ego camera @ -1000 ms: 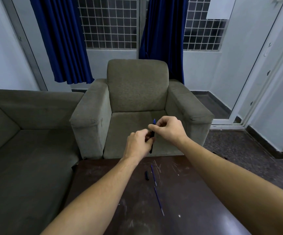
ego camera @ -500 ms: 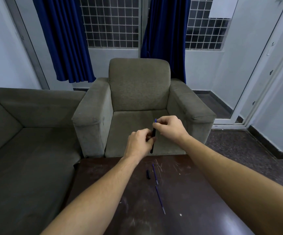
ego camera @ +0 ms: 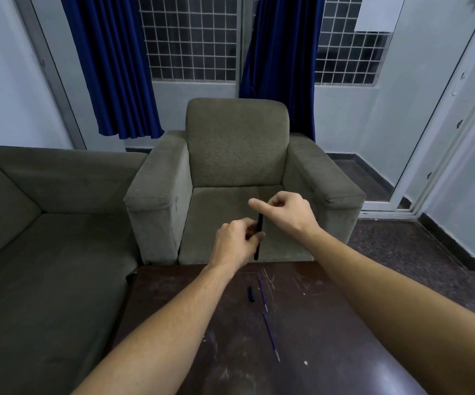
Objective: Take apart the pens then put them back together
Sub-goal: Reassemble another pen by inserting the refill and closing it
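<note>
Two hands: left hand (ego camera: 234,242) fingers (ego camera: 254,238) pinch pen barrel (ego camera: 258,238) mid-length.

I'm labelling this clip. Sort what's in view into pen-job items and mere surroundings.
Job: black pen barrel in the left hand; right hand above it; black cap and two blue refills on the table.

Surroundings: armchair, sofa, blue curtains.
</note>
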